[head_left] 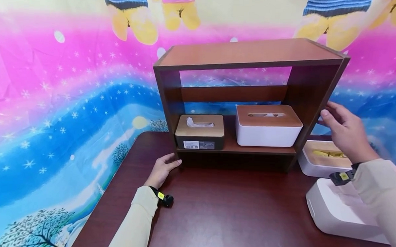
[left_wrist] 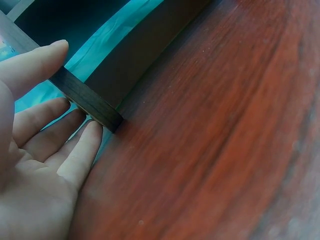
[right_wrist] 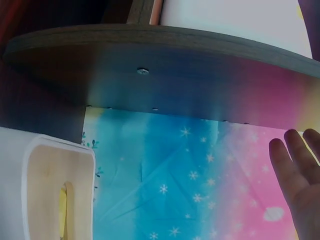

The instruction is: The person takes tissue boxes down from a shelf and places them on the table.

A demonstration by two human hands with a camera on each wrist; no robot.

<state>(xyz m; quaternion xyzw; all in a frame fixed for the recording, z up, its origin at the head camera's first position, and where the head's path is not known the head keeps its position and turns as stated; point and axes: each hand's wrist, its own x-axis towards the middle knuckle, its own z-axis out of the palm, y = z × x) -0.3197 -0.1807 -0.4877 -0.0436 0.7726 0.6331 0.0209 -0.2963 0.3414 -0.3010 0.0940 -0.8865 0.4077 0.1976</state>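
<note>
A brown wooden shelf [head_left: 236,154] stands on the dark red table. My left hand [head_left: 161,170] is at the foot of its left side panel [left_wrist: 87,97]. In the left wrist view the thumb crosses the panel's front edge and the fingertips meet its outer face. My right hand [head_left: 348,130] is beside the right panel [right_wrist: 175,75], its visible fingers fairly straight and apart from it in the right wrist view. On the shelf board sit a black tissue box [head_left: 201,132] with a wooden lid, at left, and a white tissue box [head_left: 269,135] with a brown lid, at right.
Right of the shelf, a white box [head_left: 309,165] with a light wooden lid shows something yellow in its slot. Nearer, a larger white box [head_left: 332,219] is partly behind my right sleeve. A printed snow-scene cloth [head_left: 71,97] hangs behind the table [head_left: 227,211].
</note>
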